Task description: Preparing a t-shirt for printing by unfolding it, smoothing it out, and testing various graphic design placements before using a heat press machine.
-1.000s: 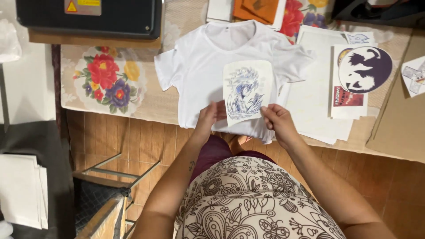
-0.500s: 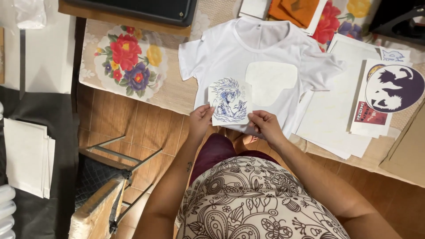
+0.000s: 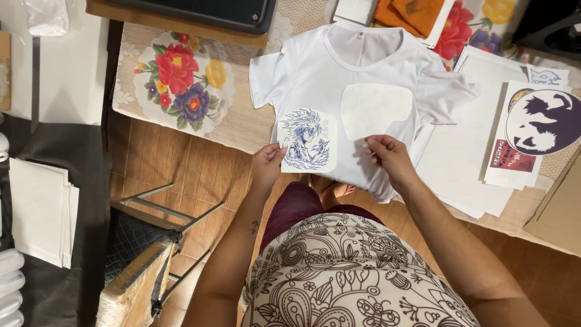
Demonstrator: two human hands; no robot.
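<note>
Nearest to me, my left hand (image 3: 268, 162) pinches the left edge of a small white sheet printed with a blue line drawing of a spiky-haired figure (image 3: 307, 140), thumb and fingers closed on the paper. The sheet lies over the near left part of a white short-sleeved cotton T-shirt (image 3: 315, 66) spread flat on the table. To the right, my right hand (image 3: 387, 154) rests at the shirt's near hem, fingers curled narrow and pinched together; whether they grip cloth or something thin, I cannot tell. Just beyond that hand, on the chest of the shirt, sits a pale off-white patch with a rounded outline (image 3: 374, 108). Farther left on the table is a beige woven tablecloth with red, yellow and purple flowers (image 3: 181, 79). On the right lie white papers and a round dark purple print with a white silhouette (image 3: 541, 121). At the far edge sits a black flat tray (image 3: 206, 12).
</note>
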